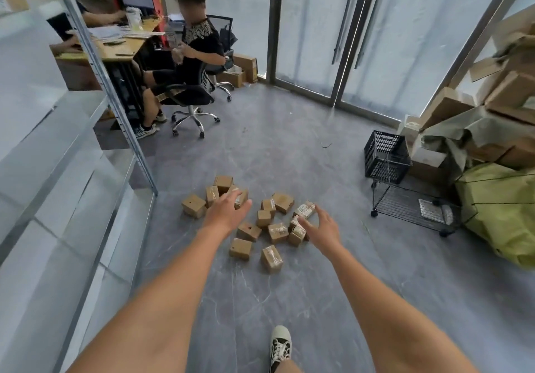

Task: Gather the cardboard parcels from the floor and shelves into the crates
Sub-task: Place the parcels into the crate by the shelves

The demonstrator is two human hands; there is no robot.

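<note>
Head view: both arms reach forward and down over a scatter of small cardboard parcels [262, 219] lying on the grey floor [289, 147]. Left hand [225, 212] above the left part of the pile, fingers spread and relaxed, holding nothing. Right hand [322, 228] over the right part, fingers splayed, also empty; whether either hand touches a parcel cannot be told.

Step in hand, by my reading: the opening pick-up from the floor, nothing gathered yet. Next move calls for closing on one or two parcels, then carrying them well to the right to the black crate [386, 157], which stands tilted on a wire cart [411, 204].

Hard to make out: crate contents are screened by its mesh walls. A parcel or two lies partly under the left hand. Shelving [58, 155] at left is blurred; any parcels there are not visible. Stacked cartons [492, 103] at right are cut by the frame edge.
</note>
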